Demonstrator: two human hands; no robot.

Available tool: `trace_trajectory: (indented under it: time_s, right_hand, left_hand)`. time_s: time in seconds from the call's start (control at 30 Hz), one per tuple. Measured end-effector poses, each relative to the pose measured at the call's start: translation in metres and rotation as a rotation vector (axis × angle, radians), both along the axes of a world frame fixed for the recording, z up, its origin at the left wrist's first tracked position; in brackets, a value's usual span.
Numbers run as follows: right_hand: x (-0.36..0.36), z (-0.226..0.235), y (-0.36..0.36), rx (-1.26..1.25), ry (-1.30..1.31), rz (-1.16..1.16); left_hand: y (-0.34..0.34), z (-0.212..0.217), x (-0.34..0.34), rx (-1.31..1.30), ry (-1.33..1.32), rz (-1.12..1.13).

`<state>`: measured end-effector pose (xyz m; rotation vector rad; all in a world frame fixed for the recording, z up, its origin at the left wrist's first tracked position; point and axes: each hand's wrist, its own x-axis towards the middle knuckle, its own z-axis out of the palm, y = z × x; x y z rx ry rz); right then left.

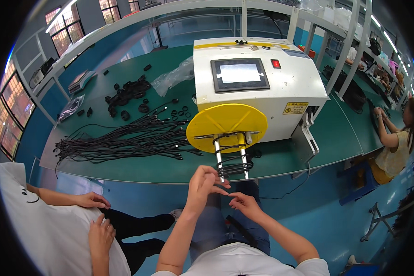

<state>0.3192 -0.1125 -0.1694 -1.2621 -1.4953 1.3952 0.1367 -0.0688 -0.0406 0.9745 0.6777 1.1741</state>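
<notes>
Hands (201, 187) near coiled cable (235, 169), by table edge (138, 180); floor (299, 207) to right

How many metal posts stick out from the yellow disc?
2: the left post, near the left hand, and the right post, farther right; black cable wraps both.

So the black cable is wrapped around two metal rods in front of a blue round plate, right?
Almost: the round plate is yellow, not blue, as the head view shows. The black cable is wrapped around two metal rods in front of it.
</notes>
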Motion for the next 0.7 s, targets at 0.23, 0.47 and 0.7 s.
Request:
trace_trajectory:
  time_s: [0.23,0.47,0.7]
  right_hand:
    - [0.008,0.026,0.018,0.020,0.070,-0.023]
    - [0.005,0.103,0.024,-0.117,0.472,-0.008]
    - [-0.005,0.124,0.031,0.004,0.504,-0.110]
  left_hand:
    - [0.004,0.011,0.012,0.035,0.177,0.059]
    - [0.004,0.014,0.016,0.057,0.134,0.080]
    - [-0.002,0.018,0.022,-0.003,-0.025,0.026]
